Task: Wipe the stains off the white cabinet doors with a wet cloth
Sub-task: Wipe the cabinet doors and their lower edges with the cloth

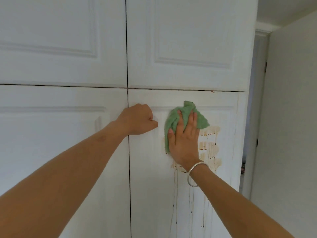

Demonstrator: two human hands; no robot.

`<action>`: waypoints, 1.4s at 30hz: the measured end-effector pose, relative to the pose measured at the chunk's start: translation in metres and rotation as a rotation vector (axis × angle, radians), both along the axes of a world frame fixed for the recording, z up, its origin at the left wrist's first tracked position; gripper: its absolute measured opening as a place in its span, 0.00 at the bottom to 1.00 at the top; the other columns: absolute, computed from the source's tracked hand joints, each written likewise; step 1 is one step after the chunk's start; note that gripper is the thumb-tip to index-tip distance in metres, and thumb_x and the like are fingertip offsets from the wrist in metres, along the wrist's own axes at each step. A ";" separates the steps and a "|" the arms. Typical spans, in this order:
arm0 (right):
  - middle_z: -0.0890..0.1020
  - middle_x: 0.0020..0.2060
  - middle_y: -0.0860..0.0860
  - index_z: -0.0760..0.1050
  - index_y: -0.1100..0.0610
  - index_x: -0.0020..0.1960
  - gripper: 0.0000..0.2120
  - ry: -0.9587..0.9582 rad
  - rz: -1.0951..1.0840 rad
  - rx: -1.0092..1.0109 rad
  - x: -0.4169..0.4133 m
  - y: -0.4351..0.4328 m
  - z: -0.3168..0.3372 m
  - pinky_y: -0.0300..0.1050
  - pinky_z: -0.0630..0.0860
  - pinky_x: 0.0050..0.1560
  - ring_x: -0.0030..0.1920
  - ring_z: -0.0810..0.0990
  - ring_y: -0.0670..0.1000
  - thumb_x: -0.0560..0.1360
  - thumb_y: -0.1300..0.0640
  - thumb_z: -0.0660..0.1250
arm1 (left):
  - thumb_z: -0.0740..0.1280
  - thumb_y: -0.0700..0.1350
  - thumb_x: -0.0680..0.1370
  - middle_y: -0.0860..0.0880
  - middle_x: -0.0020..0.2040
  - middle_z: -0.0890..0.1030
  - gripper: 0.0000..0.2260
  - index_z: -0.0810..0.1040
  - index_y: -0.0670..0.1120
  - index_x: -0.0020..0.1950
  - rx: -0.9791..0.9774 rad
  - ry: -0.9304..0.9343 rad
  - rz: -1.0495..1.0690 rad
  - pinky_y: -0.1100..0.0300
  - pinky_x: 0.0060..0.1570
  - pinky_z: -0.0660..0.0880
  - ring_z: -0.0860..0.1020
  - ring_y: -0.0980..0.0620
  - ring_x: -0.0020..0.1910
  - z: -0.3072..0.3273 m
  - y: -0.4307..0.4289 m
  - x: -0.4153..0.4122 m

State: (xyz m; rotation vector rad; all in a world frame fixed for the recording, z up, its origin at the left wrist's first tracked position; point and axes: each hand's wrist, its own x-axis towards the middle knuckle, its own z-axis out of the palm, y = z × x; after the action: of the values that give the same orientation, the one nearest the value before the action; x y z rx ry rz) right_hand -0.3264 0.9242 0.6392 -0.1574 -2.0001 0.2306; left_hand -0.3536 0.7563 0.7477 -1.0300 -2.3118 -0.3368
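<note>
On the lower right door [149,177] of a white cabinet, straight, slightly spread fingers [194,118] are being laid flat over a green cloth [173,122], which is being pressed to the panel by the right hand [184,143]. The cloth is being bunched under the palm, with one corner sticking up above the fingertips. A silver bangle [195,175] is being worn on that wrist. Brown stains [210,148] are being shown in smeared bands just right of and below the hand, meeting the cloth's lower edge, with thin drips [175,194] running down the door beneath them. The left hand [139,121] is being held curled in a fist against the same door's left edge, beside the seam; nothing is being seen inside it. The lower left door [60,152] and two upper doors [188,31] are being framed around the scene, and a doorway [255,109] is being glimpsed at the far right.
</note>
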 end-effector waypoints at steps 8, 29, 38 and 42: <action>0.55 0.76 0.63 0.62 0.56 0.70 0.23 -0.020 0.026 0.455 -0.007 -0.007 -0.010 0.58 0.56 0.73 0.77 0.51 0.61 0.82 0.43 0.50 | 0.66 0.48 0.71 0.51 0.23 0.64 0.20 0.62 0.47 0.24 -0.038 0.019 0.015 0.60 0.28 0.61 0.64 0.51 0.25 -0.004 -0.001 0.001; 0.37 0.78 0.54 0.41 0.50 0.79 0.34 0.167 0.108 -0.475 0.018 0.083 -0.026 0.65 0.50 0.74 0.78 0.42 0.57 0.78 0.47 0.54 | 0.63 0.46 0.72 0.50 0.24 0.59 0.19 0.57 0.47 0.26 0.008 0.051 0.032 0.59 0.30 0.62 0.59 0.50 0.25 -0.010 0.000 0.001; 0.55 0.76 0.58 0.58 0.53 0.76 0.25 0.144 0.080 0.302 -0.021 -0.017 -0.037 0.64 0.49 0.75 0.78 0.49 0.59 0.81 0.47 0.52 | 0.65 0.49 0.73 0.51 0.23 0.61 0.21 0.58 0.47 0.25 -0.012 0.068 -0.003 0.60 0.27 0.60 0.61 0.51 0.24 -0.006 -0.001 -0.004; 0.53 0.77 0.57 0.58 0.50 0.76 0.25 0.066 0.118 0.568 -0.013 0.013 -0.044 0.62 0.52 0.75 0.78 0.49 0.59 0.82 0.43 0.51 | 0.65 0.50 0.74 0.50 0.23 0.61 0.22 0.59 0.48 0.25 -0.002 0.067 -0.011 0.60 0.27 0.60 0.61 0.51 0.24 -0.008 -0.001 -0.005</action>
State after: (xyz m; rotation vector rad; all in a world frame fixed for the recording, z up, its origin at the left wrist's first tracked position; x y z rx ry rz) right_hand -0.3392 0.9377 0.5949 0.3256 -1.9338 -0.2587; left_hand -0.3584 0.7551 0.7400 -1.0395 -2.2484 -0.3002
